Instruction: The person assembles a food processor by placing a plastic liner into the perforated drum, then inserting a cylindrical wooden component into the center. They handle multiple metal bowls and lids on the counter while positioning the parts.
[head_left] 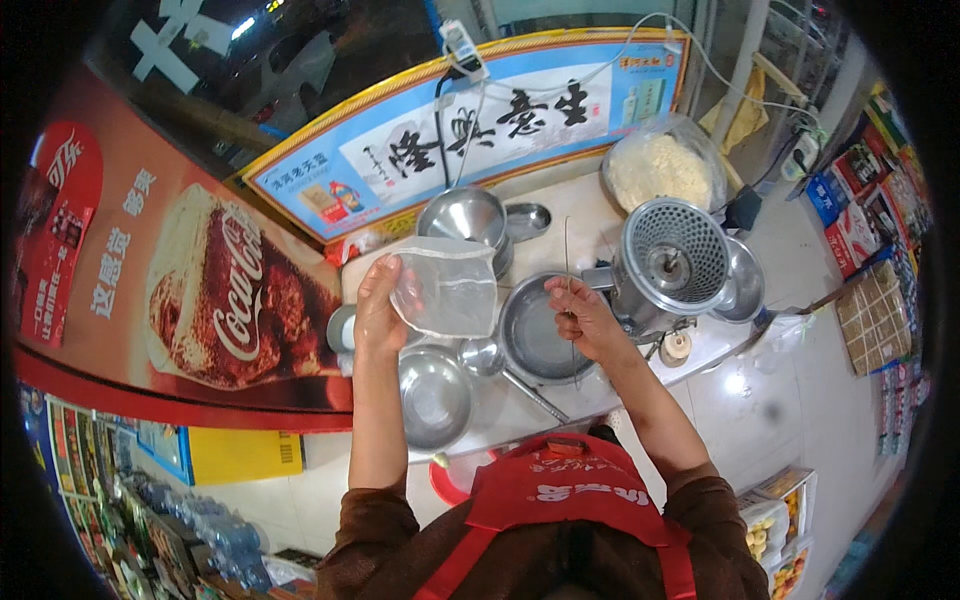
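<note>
My left hand (378, 295) is closed on the edge of a small translucent white bag (450, 290), which spreads out to the right of my fingers, above the counter. Pinched in my right hand (582, 312) is a thin, dark stick or wire (567, 246), held upright; its material I cannot make out. Under that hand lies a grey round pan (530, 345). Just right of it stands a metal drum (652, 272) with a perforated inner bowl. Behind the bag sits a steel pot (455, 215).
On the counter (575, 205) are a steel bowl (435, 405), a ladle (483, 357), another steel bowl (748, 280) and a clear bag of pale crumbly stuff (660, 170). A framed board (330, 150) with a hanging cable stands behind. A red panel (120, 260) borders the left.
</note>
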